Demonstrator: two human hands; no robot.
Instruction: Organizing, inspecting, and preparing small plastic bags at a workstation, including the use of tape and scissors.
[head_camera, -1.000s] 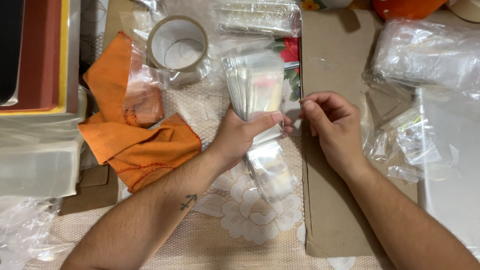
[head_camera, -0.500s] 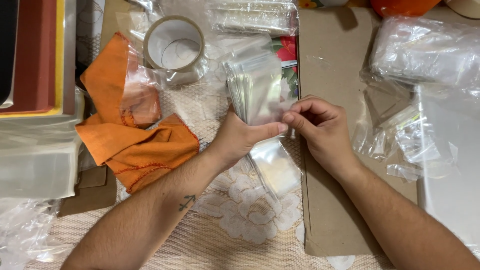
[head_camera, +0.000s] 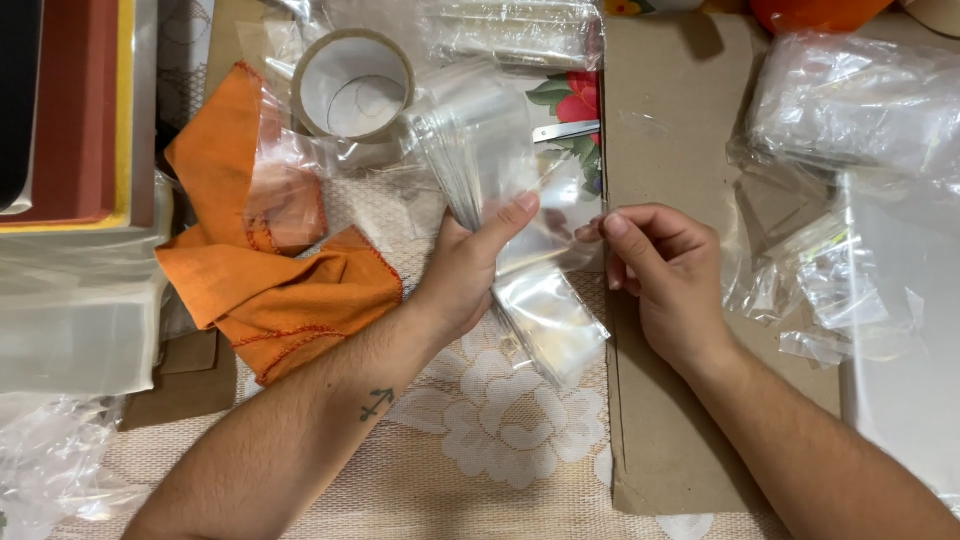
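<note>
My left hand (head_camera: 468, 272) grips a stack of clear plastic bags (head_camera: 480, 150), thumb pressed across its front, the stack fanned upward. My right hand (head_camera: 665, 270) pinches the edge of one clear bag (head_camera: 555, 240) at the stack's right side with thumb and forefinger. A loose clear bag (head_camera: 550, 322) hangs below the left hand over the lace tablecloth (head_camera: 480, 450). A roll of brown packing tape (head_camera: 352, 85) lies just above and left of the stack.
An orange cloth (head_camera: 270, 290) lies left of my left hand. A brown cardboard sheet (head_camera: 660, 130) sits under my right hand. Heaps of clear plastic packets (head_camera: 850, 100) fill the right side. Stacked flat boxes (head_camera: 70, 110) stand at left, and a metal blade (head_camera: 565, 130) lies by the cardboard.
My right hand has moved in to the stack and closed thumb and finger on a bag's edge. My left hand has tilted the stack slightly left.
</note>
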